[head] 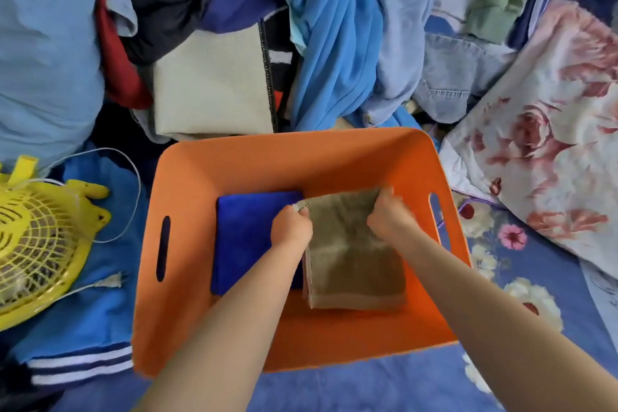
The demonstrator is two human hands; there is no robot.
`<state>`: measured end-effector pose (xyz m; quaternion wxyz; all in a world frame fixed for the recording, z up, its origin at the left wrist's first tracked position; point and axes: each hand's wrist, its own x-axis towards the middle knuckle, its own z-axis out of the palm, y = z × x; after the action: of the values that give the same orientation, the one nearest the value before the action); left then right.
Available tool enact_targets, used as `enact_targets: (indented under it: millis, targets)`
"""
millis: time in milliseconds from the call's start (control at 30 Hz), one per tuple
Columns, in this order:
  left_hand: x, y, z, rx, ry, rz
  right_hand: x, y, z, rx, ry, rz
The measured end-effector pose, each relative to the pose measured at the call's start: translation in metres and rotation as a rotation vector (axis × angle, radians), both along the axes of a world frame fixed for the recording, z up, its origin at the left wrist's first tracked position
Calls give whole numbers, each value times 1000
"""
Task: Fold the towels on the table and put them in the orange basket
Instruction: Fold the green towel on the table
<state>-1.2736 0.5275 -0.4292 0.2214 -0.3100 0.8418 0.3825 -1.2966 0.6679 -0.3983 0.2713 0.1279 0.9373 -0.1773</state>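
The orange basket [267, 157] sits in the middle of the view, on a blue flowered sheet. Inside it, on the left, lies a folded dark blue towel [247, 231]. Beside that, on the right, is a folded brown towel [354, 264], its near edge low on the basket floor. Both my hands are down inside the basket. My left hand [291, 224] grips the brown towel's far left corner. My right hand [388, 215] grips its far right edge. Behind the basket lies a folded cream towel [210, 84].
A heap of clothes [334, 43] fills the back: blue, black, red and denim pieces. A yellow fan [36, 237] with a white cord lies at the left on a blue garment. A rose-patterned pillow [548, 130] lies at the right.
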Motion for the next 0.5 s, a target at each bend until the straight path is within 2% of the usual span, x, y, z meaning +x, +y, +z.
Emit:
enact_targets:
  millis: [100, 200, 300, 333, 433, 500]
  targets:
    - [-20, 4, -32, -23, 2, -37, -19, -4, -29, 24, -15, 4]
    - [-37, 9, -53, -48, 50, -67, -35, -2, -54, -10, 12, -97]
    - [-47, 12, -65, -79, 119, -69, -42, 0, -78, -10, 119, -287]
    - [-48, 12, -68, -94, 137, -44, -41, -1, -85, 23, 169, -282]
    - [-43, 13, -79, -195, 249, -5, -25, -4, -98, 94, 333, -53]
    - [-29, 14, -84, -351, 406, -155, -10, -4, -103, 154, 457, 169]
